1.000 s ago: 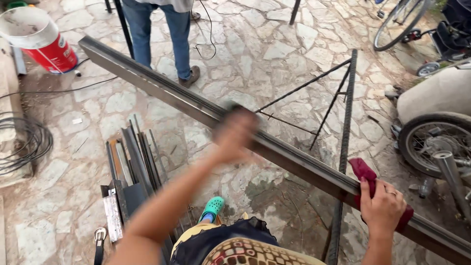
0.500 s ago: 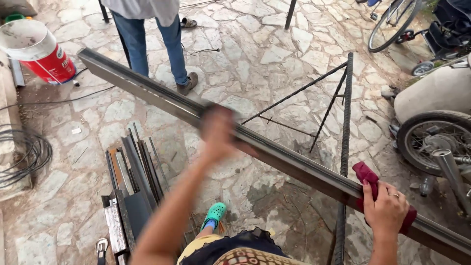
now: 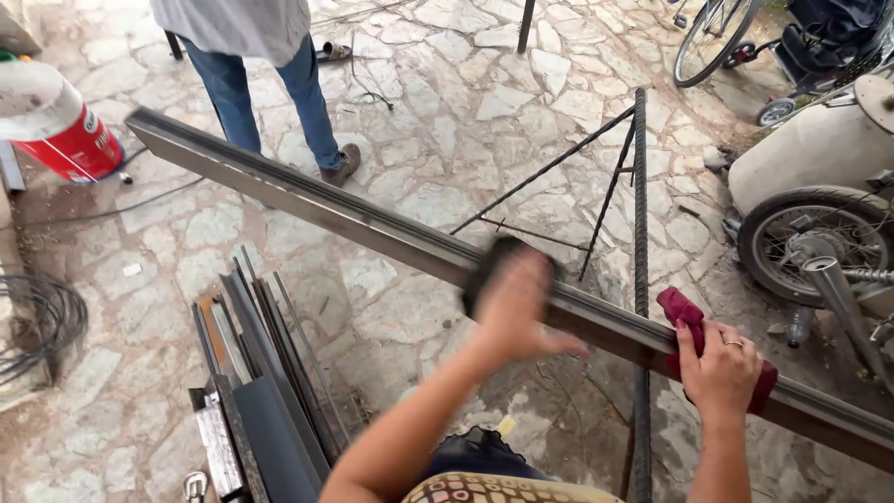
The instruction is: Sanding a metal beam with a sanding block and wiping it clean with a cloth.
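Overhead, head view, 1 long steel beam [image 3: 354,219] running diagonally from upper left to lower right, resting on a rebar stand [image 3: 640,279]. Left hand [image 3: 517,303], blurred, pressed on the beam near its middle over a dark pad [image 3: 486,270]; how tightly its grip closes cannot be told. Right hand [image 3: 722,368], grip closed on a red rag [image 3: 684,312] held against the beam's lower stretch. Stone floor [image 3: 447,121]. Stacked metal strips [image 3: 256,382] lower left. Red bucket [image 3: 56,126] upper left. Standing person's jeans [image 3: 270,93] behind the beam. Motorcycle wheel [image 3: 815,242] at right.
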